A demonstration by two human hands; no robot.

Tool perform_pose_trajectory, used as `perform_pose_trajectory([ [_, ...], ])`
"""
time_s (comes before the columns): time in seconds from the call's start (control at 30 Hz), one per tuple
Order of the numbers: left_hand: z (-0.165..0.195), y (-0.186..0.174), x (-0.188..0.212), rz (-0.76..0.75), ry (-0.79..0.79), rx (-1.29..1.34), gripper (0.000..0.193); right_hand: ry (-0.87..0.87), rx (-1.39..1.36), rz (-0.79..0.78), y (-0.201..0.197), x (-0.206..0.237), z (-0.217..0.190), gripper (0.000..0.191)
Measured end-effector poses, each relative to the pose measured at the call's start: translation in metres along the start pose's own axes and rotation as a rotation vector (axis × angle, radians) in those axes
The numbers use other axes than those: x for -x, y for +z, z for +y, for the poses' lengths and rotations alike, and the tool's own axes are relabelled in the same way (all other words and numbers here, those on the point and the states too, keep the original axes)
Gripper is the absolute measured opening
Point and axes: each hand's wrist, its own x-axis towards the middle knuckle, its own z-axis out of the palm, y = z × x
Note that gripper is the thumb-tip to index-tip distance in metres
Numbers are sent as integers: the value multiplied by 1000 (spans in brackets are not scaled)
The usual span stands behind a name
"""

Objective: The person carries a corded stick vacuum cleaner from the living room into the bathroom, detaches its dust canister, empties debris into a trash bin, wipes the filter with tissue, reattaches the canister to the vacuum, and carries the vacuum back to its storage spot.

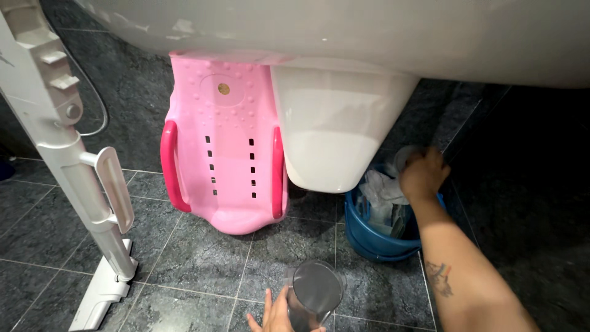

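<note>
Under the washbasin (344,37), white rags (382,184) are being gripped by the right hand (423,174) over the blue bucket (375,243), nothing lifted out yet, while a clear cup (314,294) is being clasped by the left hand (276,315).

This is a home bathroom. Dark grey stone-look floor tiles (203,270) with pale grout cover the floor and run up the wall. A white washbasin (335,132) hangs overhead on its half pedestal. A pink plastic baby bath seat (224,144) leans against the wall, beside a blue bucket (375,237) of cloths and a white upright floor cleaner (74,166).
</note>
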Motion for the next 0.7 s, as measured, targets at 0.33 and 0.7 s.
perform_pose_trajectory([
  [0.33,88,-85,18,172,30,181,123,531,-629,-19,-17,-9,10,30],
  [0.7,128,-130,24,206,98,185,117,1285,-1420,-329,-32,5,36,28],
])
